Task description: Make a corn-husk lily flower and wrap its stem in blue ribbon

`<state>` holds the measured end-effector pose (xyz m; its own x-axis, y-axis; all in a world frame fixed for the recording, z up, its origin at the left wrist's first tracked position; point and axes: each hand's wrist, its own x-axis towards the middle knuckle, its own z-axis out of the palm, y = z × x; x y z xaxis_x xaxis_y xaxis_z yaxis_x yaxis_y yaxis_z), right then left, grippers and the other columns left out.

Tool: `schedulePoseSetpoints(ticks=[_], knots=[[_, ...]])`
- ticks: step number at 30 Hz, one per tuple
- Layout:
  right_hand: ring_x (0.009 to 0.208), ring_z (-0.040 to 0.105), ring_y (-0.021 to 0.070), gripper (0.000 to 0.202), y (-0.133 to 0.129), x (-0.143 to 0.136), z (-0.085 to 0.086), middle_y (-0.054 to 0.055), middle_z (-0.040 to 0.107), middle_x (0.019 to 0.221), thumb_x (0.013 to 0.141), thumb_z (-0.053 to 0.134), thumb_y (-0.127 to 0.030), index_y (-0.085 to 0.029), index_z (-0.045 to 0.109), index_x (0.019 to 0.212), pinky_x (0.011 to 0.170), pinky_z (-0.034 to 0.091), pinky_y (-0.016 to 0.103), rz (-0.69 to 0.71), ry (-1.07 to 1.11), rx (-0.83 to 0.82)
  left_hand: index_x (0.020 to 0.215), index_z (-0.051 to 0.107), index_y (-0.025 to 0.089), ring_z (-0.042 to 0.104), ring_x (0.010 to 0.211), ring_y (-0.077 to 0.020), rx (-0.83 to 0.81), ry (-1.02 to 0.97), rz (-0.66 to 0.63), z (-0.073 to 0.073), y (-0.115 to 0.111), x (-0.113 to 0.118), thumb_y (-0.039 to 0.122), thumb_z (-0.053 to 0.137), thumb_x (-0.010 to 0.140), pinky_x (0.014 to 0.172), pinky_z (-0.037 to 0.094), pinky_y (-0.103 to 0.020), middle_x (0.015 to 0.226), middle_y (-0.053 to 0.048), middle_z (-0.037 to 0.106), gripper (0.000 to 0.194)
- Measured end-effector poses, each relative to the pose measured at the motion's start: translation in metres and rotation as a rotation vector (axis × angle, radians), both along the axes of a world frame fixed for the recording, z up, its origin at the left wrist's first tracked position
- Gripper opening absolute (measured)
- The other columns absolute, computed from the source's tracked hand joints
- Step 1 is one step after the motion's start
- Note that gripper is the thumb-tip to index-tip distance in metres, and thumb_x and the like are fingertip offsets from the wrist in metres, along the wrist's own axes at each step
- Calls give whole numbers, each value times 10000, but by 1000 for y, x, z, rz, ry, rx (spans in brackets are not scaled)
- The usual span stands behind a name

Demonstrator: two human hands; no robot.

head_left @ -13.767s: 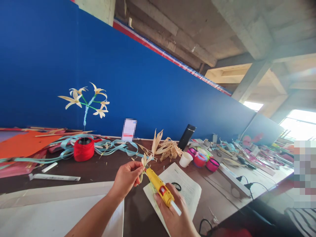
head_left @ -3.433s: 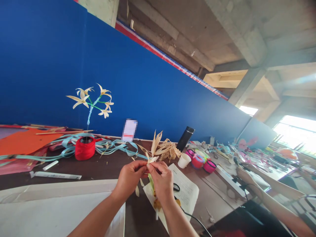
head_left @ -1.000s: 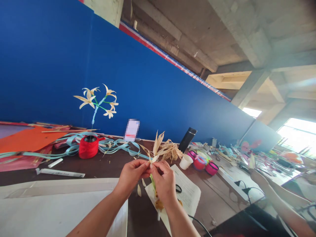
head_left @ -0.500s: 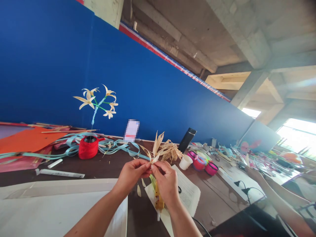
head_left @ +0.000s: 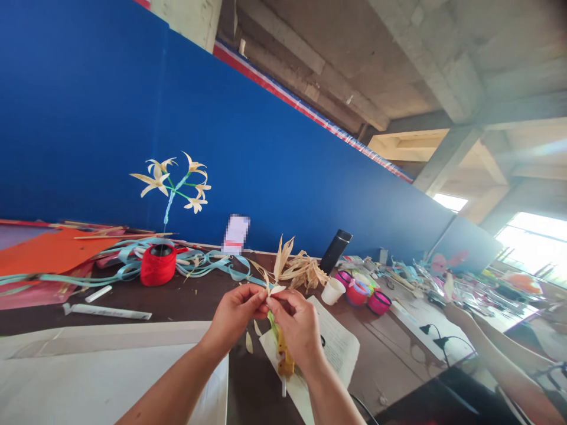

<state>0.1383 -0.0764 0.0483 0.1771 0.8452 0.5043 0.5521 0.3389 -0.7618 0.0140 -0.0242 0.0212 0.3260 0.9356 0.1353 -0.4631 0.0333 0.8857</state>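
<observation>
My left hand (head_left: 239, 310) and my right hand (head_left: 296, 319) meet in front of me, both with fingertips pinched. Between them is a small pale corn husk flower (head_left: 275, 290), its petals sticking up above the fingers; its base is hidden by them. Beneath my right hand a yellow glue gun (head_left: 284, 361) lies on a printed sheet of paper (head_left: 339, 336). Loose husk petals (head_left: 249, 342) lie on the dark table just left of it. Behind the fingers sits a heap of dry corn husk (head_left: 305, 270).
A spray of husk flowers (head_left: 170, 192) rises from a red thread spool (head_left: 157, 265) at the left. Blue ribbon (head_left: 217, 263), an orange sheet (head_left: 53, 251) and a white board (head_left: 110, 378) lie nearby. Rightward are a white cup (head_left: 332, 291), black bottle (head_left: 336, 251) and another person's arm (head_left: 491, 354).
The husk flower has turned slightly between my fingertips, and its petals now spread apart more. My hands stay nearly in place. The other person's hand at the right has shifted a little.
</observation>
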Motion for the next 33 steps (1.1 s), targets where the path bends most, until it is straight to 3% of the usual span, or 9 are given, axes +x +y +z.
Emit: schedulePoseSetpoints(ticks=[8, 15, 22, 27, 33], knots=[[549, 571, 113, 237, 0, 2, -1, 40, 673, 833, 772, 635, -338, -168, 670, 933, 534, 477, 238, 105, 181, -163, 703, 654, 133, 577, 550, -97, 23, -2, 32, -3, -1, 1, 415, 723, 660, 581, 523, -236, 599, 4, 622, 293], [564, 549, 106, 225, 0, -2, -1, 8, 642, 771, 741, 666, -372, -176, 618, 842, 529, 454, 215, -4, 144, -108, 719, 666, 146, 584, 557, -99, 36, 6, 71, -6, 0, 3, 391, 718, 668, 598, 533, -241, 622, 10, 633, 255], [534, 535, 94, 250, 0, -7, -5, -7, 610, 765, 720, 683, -395, -186, 591, 821, 511, 452, 206, -4, 132, -100, 684, 669, 150, 594, 592, -120, 52, 56, 119, -2, -4, 3, 384, 709, 658, 598, 532, -243, 656, 4, 644, 238], [577, 553, 116, 182, 2, -7, -5, -3, 608, 686, 812, 576, -356, -176, 580, 789, 531, 437, 205, 10, 134, -48, 705, 663, 152, 583, 563, -119, 58, 92, 117, 0, -5, 1, 393, 696, 661, 596, 528, -259, 629, 9, 628, 247], [485, 461, 87, 184, 3, -6, 0, -37, 541, 578, 807, 573, -332, -174, 553, 714, 466, 376, 188, -10, 191, -88, 685, 649, 153, 547, 548, -108, 95, 102, 103, 1, -5, 0, 412, 683, 675, 563, 491, -227, 601, 12, 602, 261]])
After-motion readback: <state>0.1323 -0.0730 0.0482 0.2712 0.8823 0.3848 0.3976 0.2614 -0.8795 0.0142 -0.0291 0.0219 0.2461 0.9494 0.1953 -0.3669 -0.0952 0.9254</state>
